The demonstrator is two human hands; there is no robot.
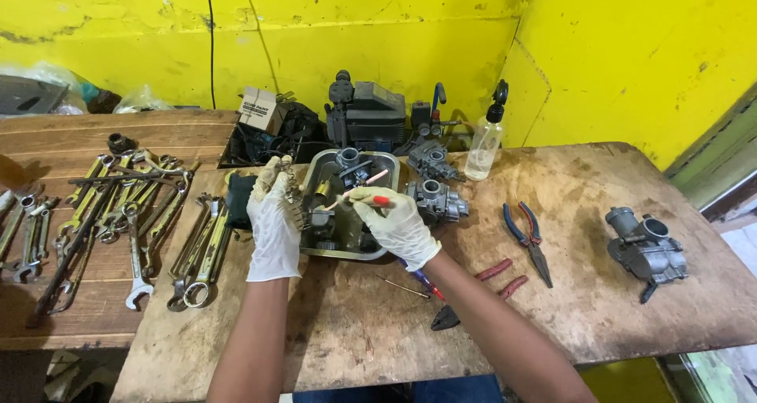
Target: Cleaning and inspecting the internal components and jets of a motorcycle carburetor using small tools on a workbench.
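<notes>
The small metal part (289,184) sits pinched in the fingers of the gloved left hand (272,218), just over the left rim of the metal tray (315,170). The gloved right hand (394,223) is closed around a thin brush (356,188), whose tip points toward the part above the tray. Spanners (142,214) lie left of the tray, blue-handled pliers (528,237) and a carburettor (646,249) well to its right

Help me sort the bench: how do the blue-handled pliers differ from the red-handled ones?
The blue-handled pliers lie in full view right of the tray, jaws pointing toward the person. The red-handled pliers lie nearer the table's front edge, partly hidden under the right forearm, handles spread up-right. Both rest flat on the wooden table, untouched.
</notes>
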